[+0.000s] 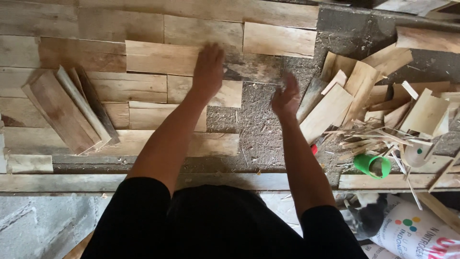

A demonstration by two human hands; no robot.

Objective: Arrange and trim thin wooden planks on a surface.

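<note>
On the work surface, thin wood boards (143, 86) lie edge to edge in rows, covering the area from 9 to 12 o'clock. The left hand (209, 67) rests flat, fingers spread and released, on a board (165, 57) in the upper row; it grasps nothing. The right hand (285, 98) hovers over the bare, sawdust-strewn patch (254, 124) at centre. It is blurred; the fingers appear loosely curled and no board is seen in them, but this cannot be told with certainty.

Progress, as judged from the layout: the left and upper portions are covered. The gap at centre, running toward 3 o'clock, is uncovered, and the rows end unevenly at its edge.

Stock remaining:
- A loose pile of offcuts (354, 91) at 2 to 3 o'clock, just beside the right hand.
- A small stack (67, 110) leaning at 9 o'clock, on top of the laid boards.

A green cup (371, 165) lies on its side at 4 o'clock among splinters. A printed sack (417, 235) sits at 5 o'clock.
</note>
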